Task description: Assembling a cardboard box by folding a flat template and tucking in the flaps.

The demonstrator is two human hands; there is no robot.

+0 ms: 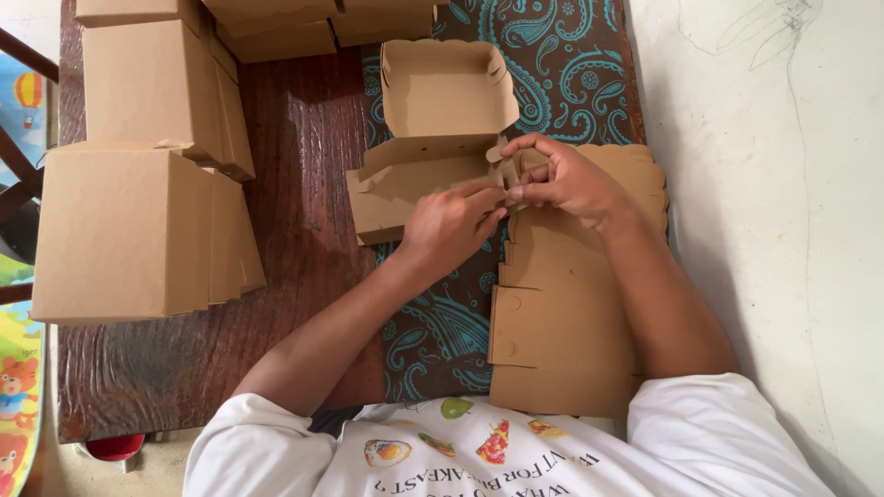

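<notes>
Both forearms angle inward over the surface (pixel 304 138). The left hand (pixel 448 224) and right hand (pixel 564 178) meet fingertip to fingertip, each pinched on the corner flap of the half-folded cardboard box (pixel 433 138).

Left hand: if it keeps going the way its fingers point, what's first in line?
Probably the right hand: the left hand points at it across the brown cardboard box flap both pinch. Depth unclear.

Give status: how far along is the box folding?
Done: folded brown boxes stacked at left. In hand: left hand and right hand pinch a corner tab of a half-formed open box. Left: a stack of flat cardboard blanks under the right forearm.
</notes>
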